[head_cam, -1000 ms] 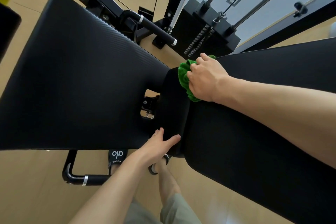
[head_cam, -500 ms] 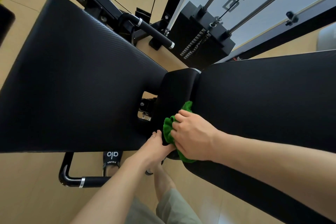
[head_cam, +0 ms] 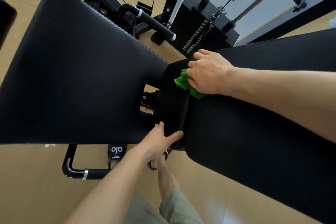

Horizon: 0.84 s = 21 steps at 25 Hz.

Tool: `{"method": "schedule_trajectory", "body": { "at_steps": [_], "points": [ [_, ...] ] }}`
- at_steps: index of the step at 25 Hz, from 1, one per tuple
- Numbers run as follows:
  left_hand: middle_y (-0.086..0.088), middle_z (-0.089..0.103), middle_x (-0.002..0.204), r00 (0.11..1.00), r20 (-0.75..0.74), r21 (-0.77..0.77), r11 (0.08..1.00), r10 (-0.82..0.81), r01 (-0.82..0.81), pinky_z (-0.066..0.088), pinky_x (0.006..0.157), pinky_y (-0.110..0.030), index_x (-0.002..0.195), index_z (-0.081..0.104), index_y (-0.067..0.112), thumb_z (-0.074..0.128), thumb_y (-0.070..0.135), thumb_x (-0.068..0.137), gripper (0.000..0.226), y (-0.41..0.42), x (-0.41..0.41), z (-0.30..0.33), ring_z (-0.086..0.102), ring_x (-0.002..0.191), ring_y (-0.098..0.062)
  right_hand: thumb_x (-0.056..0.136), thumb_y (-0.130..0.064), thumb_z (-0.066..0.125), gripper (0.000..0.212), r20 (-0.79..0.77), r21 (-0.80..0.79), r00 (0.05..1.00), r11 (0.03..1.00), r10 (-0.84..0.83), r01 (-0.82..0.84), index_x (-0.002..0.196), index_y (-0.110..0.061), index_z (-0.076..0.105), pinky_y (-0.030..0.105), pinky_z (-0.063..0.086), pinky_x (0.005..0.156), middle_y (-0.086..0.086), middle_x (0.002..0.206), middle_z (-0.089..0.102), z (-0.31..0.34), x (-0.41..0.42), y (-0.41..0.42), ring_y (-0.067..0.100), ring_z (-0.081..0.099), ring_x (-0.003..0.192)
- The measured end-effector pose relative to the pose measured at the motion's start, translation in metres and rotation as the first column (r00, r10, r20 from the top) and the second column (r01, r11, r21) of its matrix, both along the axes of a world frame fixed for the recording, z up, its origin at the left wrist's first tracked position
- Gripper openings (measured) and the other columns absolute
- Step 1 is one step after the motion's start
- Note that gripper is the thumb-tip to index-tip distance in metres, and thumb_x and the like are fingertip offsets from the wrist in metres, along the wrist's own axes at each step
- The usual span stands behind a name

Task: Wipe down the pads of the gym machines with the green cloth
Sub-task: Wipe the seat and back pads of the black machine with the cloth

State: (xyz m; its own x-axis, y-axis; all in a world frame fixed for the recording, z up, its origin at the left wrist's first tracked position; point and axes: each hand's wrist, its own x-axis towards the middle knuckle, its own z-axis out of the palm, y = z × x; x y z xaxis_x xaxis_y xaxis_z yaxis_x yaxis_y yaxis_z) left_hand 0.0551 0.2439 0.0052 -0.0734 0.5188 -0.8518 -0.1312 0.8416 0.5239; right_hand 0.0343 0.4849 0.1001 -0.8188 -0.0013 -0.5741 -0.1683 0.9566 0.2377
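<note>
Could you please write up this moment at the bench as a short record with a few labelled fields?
setting: gym floor, black padded bench beside a cable machine's weight stack
right hand: presses the green cloth onto the far end of the small middle pad
left hand: grips that pad's near end, thumb on top
large left pad: ribbed, nothing on it
large right pad: the right forearm lies across it
below: a sandalled foot on the floor
</note>
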Motion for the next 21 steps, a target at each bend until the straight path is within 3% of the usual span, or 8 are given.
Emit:
{"method": "schedule_trajectory", "body": {
  "at_steps": [3, 6, 8, 13, 18, 21],
  "points": [
    [-0.004, 0.012, 0.172, 0.999, 0.046, 0.018, 1.0, 0.021, -0.022, 0.019, 0.125, -0.043, 0.164, 0.01, 0.02, 0.052, 0.067, 0.093, 0.095, -0.008, -0.003, -0.006, 0.017, 0.157, -0.026, 0.098, -0.042, 0.034, 0.045, -0.052, -0.044, 0.999, 0.999, -0.014, 0.012, 0.097, -0.019, 0.072, 0.039, 0.042, 0.097, -0.002, 0.098, 0.066, -0.009, 0.024, -0.021, 0.022, 0.053, 0.096],
    [0.001, 0.033, 0.166, 0.985, 0.119, -0.018, 0.992, 0.126, -0.125, 0.019, 0.127, -0.042, 0.161, 0.03, 0.024, 0.04, 0.064, 0.098, 0.075, -0.017, -0.013, -0.016, 0.031, 0.153, -0.021, 0.097, -0.042, 0.036, 0.044, -0.068, -0.102, 0.997, 0.994, -0.038, 0.031, 0.095, -0.019, 0.073, 0.038, 0.042, 0.097, -0.003, 0.096, 0.067, -0.006, 0.041, -0.04, 0.021, 0.053, 0.095],
    [0.002, 0.037, 0.164, 0.966, 0.165, -0.065, 0.98, 0.196, -0.188, 0.02, 0.127, -0.043, 0.158, 0.036, 0.027, 0.035, 0.075, 0.086, 0.087, -0.021, -0.016, -0.025, 0.034, 0.151, -0.019, 0.097, -0.042, 0.036, 0.044, -0.066, -0.139, 0.997, 0.99, -0.045, 0.035, 0.094, -0.02, 0.074, 0.039, 0.042, 0.097, -0.002, 0.096, 0.068, -0.007, 0.054, -0.062, 0.021, 0.054, 0.096],
    [0.002, 0.028, 0.168, 0.932, 0.226, -0.033, 0.958, 0.285, -0.285, 0.013, 0.129, -0.043, 0.16, 0.029, 0.023, 0.019, 0.051, 0.108, 0.061, -0.018, -0.011, -0.027, 0.022, 0.156, -0.017, 0.093, -0.041, 0.042, 0.038, -0.02, -0.17, 0.999, 0.984, 0.046, -0.049, 0.095, -0.02, 0.074, 0.041, 0.041, 0.094, -0.001, 0.097, 0.068, -0.01, 0.088, -0.117, 0.024, 0.052, 0.094],
    [-0.004, 0.036, 0.164, 0.941, 0.205, -0.068, 0.963, 0.269, -0.26, 0.02, 0.126, -0.039, 0.16, 0.031, 0.021, 0.023, 0.053, 0.107, 0.063, -0.016, -0.006, -0.02, 0.033, 0.151, -0.021, 0.091, -0.04, 0.05, 0.033, 0.096, -0.244, 0.982, 0.96, 0.163, -0.135, 0.104, -0.02, 0.072, 0.039, 0.039, 0.097, -0.002, 0.104, 0.066, -0.011, 0.115, -0.151, 0.024, 0.049, 0.1],
    [-0.005, 0.026, 0.169, 0.959, 0.189, -0.073, 0.977, 0.211, -0.2, 0.014, 0.128, -0.043, 0.163, 0.02, 0.023, 0.021, 0.06, 0.105, 0.07, -0.014, -0.005, -0.013, 0.025, 0.155, -0.023, 0.089, -0.038, 0.055, 0.029, 0.2, -0.31, 0.939, 0.927, 0.281, -0.211, 0.104, -0.021, 0.073, 0.042, 0.036, 0.106, -0.002, 0.113, 0.065, -0.007, 0.118, -0.149, 0.024, 0.048, 0.11]
  ]
}}
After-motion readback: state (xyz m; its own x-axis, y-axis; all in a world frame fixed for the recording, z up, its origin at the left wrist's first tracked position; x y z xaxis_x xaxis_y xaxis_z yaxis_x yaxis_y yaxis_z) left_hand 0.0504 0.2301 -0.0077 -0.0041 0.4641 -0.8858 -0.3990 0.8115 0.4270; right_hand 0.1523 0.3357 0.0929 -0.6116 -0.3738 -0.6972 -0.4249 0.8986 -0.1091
